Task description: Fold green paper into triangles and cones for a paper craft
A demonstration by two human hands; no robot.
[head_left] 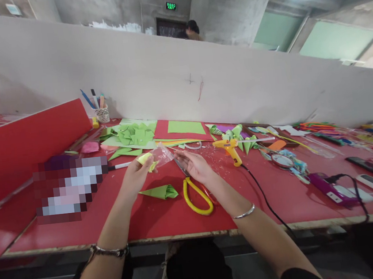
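My left hand [139, 171] is closed round a crumpled yellow piece [145, 158] and a small clear plastic bag [163, 154] that stretches to the right. Palm turned up and fingers curled, my right hand [194, 167] is at the bag's far end; whatever its fingertips pinch is too small to make out. Below the hands a rolled green paper cone [160, 192] lies on the red table [115, 227]. Scissors with yellow handles [196, 200] lie beside it, their blades partly under my right hand.
An orange glue gun [229, 149] with a trailing black cord lies to the right. Green folded paper [135, 133] is piled at the back. A pen cup [102, 113] stands back left, and a purple power strip [332, 191] sits right. A white partition [250, 84] closes the rear.
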